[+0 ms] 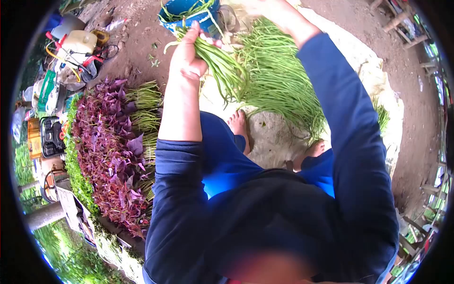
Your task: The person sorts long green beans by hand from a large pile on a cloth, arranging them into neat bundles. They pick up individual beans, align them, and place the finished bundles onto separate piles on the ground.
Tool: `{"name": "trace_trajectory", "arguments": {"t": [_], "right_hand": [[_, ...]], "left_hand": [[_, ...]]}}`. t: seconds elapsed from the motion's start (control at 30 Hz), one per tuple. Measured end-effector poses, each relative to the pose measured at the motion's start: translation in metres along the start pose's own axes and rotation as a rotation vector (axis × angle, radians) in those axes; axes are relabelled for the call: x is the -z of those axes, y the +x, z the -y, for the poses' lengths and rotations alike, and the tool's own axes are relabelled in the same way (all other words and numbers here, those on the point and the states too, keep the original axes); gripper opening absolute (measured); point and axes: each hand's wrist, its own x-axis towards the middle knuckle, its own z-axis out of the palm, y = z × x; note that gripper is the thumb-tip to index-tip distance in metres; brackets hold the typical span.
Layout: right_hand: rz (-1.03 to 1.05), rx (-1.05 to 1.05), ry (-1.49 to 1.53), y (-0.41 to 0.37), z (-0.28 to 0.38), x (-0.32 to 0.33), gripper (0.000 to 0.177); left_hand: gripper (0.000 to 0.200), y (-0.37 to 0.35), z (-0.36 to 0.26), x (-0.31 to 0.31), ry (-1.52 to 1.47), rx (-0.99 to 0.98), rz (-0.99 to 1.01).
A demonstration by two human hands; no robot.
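My left hand (185, 59) is closed around a bunch of long green beans (220, 66), which hangs down to the right of it. Just beyond that hand stands a blue bucket (172, 10) with some green stalks and strips in it. My right hand (265, 6) reaches to the top edge, over the far end of a large spread of long beans (279, 71). Bright light washes out its fingers, so their pose and anything in them cannot be made out. The loose beans lie on a pale sheet (373, 61) in front of my bare feet.
Bundles of purple-leaved greens (109, 142) with green stems are stacked at my left. Beyond them are a pale jerrycan (81, 41), a black-and-orange machine (49, 137) and other gear. A few more beans (380, 114) lie at the sheet's right side. Wooden rails border the dirt ground at right.
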Motion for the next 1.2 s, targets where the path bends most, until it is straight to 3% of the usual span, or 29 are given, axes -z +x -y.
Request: {"name": "trace_trajectory", "arguments": {"t": [0.03,0.13,0.23,0.3,0.37,0.43,0.47,0.57,0.6,0.63,0.7,0.77,0.8,0.9,1.0,1.1,1.17,1.2], "right_hand": [[0.116,-0.106,0.178,0.004,0.012,-0.006,0.056],[0.333,-0.268,0.216,0.012,-0.078,-0.034,0.049],[0.475,-0.73,0.484,-0.045,-0.096,-0.049,0.063],[0.595,-0.567,0.576,-0.097,-0.093,-0.026,0.064],[0.468,-0.909,0.741,-0.115,-0.106,-0.027,0.068],[0.293,-0.998,0.724,-0.141,-0.104,-0.018,0.073],[0.327,-1.116,0.905,-0.153,-0.105,-0.01,0.078],[0.257,-1.058,0.721,-0.182,-0.075,0.006,0.086],[-0.056,-0.956,0.301,-0.192,-0.057,0.005,0.077],[-0.073,-0.948,0.303,-0.201,-0.057,0.014,0.077],[0.388,-0.949,0.772,-0.221,-0.057,0.034,0.08],[0.35,-0.921,0.771,-0.24,-0.046,0.043,0.081],[0.232,-0.982,0.723,-0.248,-0.043,0.047,0.079],[0.258,-0.907,0.636,-0.274,-0.036,0.067,0.069],[0.25,-0.837,0.126,-0.292,-0.009,0.071,0.048],[0.189,-0.841,0.216,-0.312,-0.015,0.095,0.043],[0.097,-0.938,0.165,-0.314,0.001,0.1,0.038],[0.061,-0.914,-0.015,-0.316,-0.007,0.108,0.036]], "left_hand": [[0.019,-0.001,-0.002,-0.003,-0.047,0.031,0.034],[0.015,0.006,-0.009,-0.004,-0.183,0.045,0.051],[0.014,0.02,-0.014,0.007,-0.287,0.065,0.142],[0.024,0.038,-0.019,0.02,-0.246,0.038,0.09],[0.024,0.043,-0.023,0.024,-0.285,0.021,0.043],[0.024,0.054,-0.024,0.031,-0.25,-0.004,-0.098],[0.024,0.057,-0.023,0.033,-0.245,-0.004,-0.084],[0.026,0.058,-0.016,0.029,-0.248,0.038,-0.059],[0.026,0.057,-0.012,0.028,-0.243,0.046,-0.046],[0.026,0.055,-0.008,0.027,-0.265,0.055,0.011],[0.026,0.054,0.003,0.025,-0.282,0.078,0.078],[0.026,0.055,0.012,0.023,-0.224,0.036,0.03],[0.025,0.052,0.016,0.019,-0.251,0.072,0.079],[0.025,0.044,0.029,0.007,-0.226,0.048,-0.012],[0.025,0.052,0.046,0.016,-0.259,0.081,0.036],[0.026,0.052,0.078,0.029,-0.327,0.09,0.086],[0.024,0.037,0.11,0.025,-0.213,-0.048,-0.081],[0.025,0.054,0.127,0.055,-0.223,-0.01,0.081]]}}
